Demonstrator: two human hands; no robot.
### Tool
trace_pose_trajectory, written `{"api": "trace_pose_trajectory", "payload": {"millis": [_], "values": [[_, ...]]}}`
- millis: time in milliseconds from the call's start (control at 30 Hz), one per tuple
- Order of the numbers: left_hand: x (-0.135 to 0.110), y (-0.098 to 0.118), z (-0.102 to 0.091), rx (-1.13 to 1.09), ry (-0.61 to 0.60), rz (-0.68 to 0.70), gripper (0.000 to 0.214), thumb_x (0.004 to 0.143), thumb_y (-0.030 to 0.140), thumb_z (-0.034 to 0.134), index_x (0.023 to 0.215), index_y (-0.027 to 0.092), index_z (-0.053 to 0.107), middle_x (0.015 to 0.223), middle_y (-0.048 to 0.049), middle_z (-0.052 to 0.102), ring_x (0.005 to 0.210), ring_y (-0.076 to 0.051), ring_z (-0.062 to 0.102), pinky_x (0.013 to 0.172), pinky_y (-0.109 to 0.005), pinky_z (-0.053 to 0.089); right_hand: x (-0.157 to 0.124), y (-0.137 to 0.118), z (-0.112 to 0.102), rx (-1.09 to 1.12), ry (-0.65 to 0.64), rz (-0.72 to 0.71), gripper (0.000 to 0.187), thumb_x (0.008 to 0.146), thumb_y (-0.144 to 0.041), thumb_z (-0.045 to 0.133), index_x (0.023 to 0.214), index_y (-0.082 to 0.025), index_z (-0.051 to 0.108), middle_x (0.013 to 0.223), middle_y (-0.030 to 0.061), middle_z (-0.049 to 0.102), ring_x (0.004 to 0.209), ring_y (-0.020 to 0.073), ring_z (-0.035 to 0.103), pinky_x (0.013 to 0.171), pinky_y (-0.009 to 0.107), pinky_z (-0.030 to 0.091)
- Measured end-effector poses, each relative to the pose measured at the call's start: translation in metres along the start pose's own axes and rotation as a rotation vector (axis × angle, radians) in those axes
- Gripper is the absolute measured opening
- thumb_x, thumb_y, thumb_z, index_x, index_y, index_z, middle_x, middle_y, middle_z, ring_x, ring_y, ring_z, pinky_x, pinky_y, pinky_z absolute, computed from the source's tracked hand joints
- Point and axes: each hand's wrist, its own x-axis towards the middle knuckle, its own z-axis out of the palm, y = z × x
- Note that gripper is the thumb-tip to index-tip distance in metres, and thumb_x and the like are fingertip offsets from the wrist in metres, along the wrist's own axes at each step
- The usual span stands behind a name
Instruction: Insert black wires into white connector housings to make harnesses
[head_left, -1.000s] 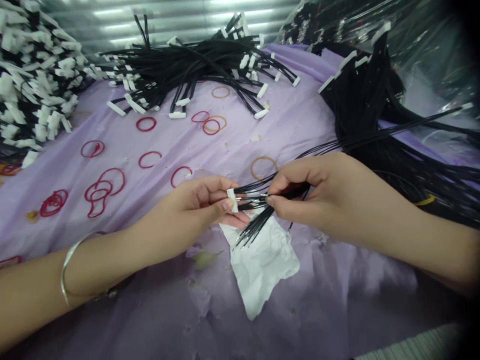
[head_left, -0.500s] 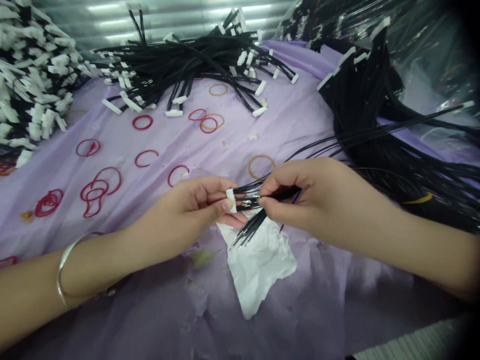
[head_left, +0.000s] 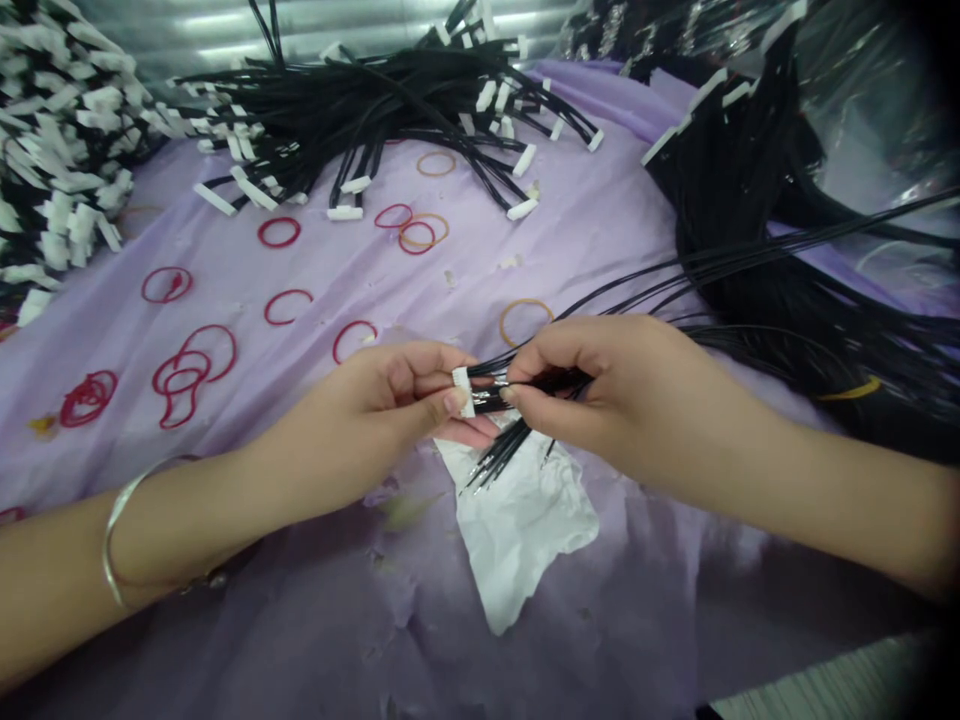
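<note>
"Right hand (head_left: pixel 607 375) is edging closer to the left hand (head_left: pixel 394 405), isn't it?"
"Yes, and it's gripping thin black metal-tipped wires (head_left: pixel 504 452)."
"What's the left doing?"
"It's pinching a small white plastic connector (head_left: pixel 462 392) over the purple-sheeted worktop (head_left: pixel 300 620), between near and far edges."

left hand (head_left: pixel 405 405) pinches white connector (head_left: pixel 463 390); right hand (head_left: pixel 592 375) grips black wires (head_left: pixel 505 450) just beside it, some metal tips (head_left: pixel 478 484) above crumpled white paper (head_left: pixel 525 545); red bands (head_left: pixel 88 400) scattered on purple sheet (head_left: pixel 300 610); wire pile (head_left: pixel 360 110) behind.
</note>
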Motion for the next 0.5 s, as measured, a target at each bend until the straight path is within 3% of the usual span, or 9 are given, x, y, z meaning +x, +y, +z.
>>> {"api": "trace_pose_trajectory", "payload": {"millis": [233, 500], "values": [[-0.0014, 0.0004, 0.0009, -0.008, 0.024, -0.015, 0.01, 0.083, 0.006, 0.057, 0.085, 0.011, 0.065, 0.08, -0.0023, 0.07, 0.075, -0.011, 0.069, 0.077, -0.021, 0.056, -0.0018, -0.0012, 0.0017, -0.027, 0.009, -0.003, 0.012, 0.074, -0.018, 0.058, 0.067, -0.019, 0.066, 0.059, -0.0061, 0.06, 0.052, 0.0043, 0.05, 0.047, 0.02, 0.033], [-0.0008, 0.0007, 0.0026, 0.049, 0.028, -0.007, 0.013, 0.087, 0.005, 0.051, 0.096, 0.005, 0.06, 0.084, -0.003, 0.069, 0.077, -0.01, 0.069, 0.078, -0.02, 0.056, -0.0013, 0.0007, 0.0013, 0.054, -0.006, 0.031, 0.012, 0.074, -0.017, 0.057, 0.067, -0.019, 0.066, 0.06, -0.0066, 0.061, 0.052, 0.0042, 0.051, 0.048, 0.02, 0.033]]}}
